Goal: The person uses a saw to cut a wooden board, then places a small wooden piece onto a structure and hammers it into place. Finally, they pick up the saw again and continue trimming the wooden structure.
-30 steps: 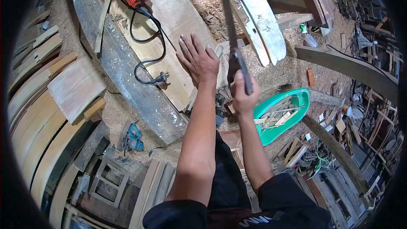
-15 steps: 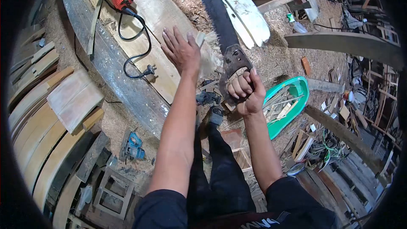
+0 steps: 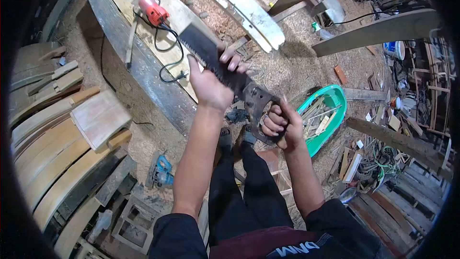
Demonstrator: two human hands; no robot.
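Note:
My right hand (image 3: 286, 125) is wrapped round the dark handle of a handsaw (image 3: 201, 43). The saw's wide blade slants up and left, its toothed edge facing left. Under the blade, my left hand (image 3: 211, 88) cups it, with the thumb beside the teeth and the fingertips curling up past the back edge. Beyond the saw lie pale planks (image 3: 122, 0) on a long, grey curved board (image 3: 148, 84). A red power tool (image 3: 154, 10) rests on the planks, its black cord and plug (image 3: 181, 75) trailing loosely. Part of the plank surface is hidden by the saw.
A green tub (image 3: 338, 110) full of wood offcuts stands to the right. At the left are stacked curved timbers (image 3: 57, 158) and a blue power tool (image 3: 163, 171). White-painted boards (image 3: 249, 12) lie ahead, and a long curved plank (image 3: 373, 33) reaches in from the right. Shavings cover the floor.
My left hand has left the plank, turned over and closed round the saw blade. The saw has swung to the left, lying flatter, with my right hand still on its handle. The view has shifted.

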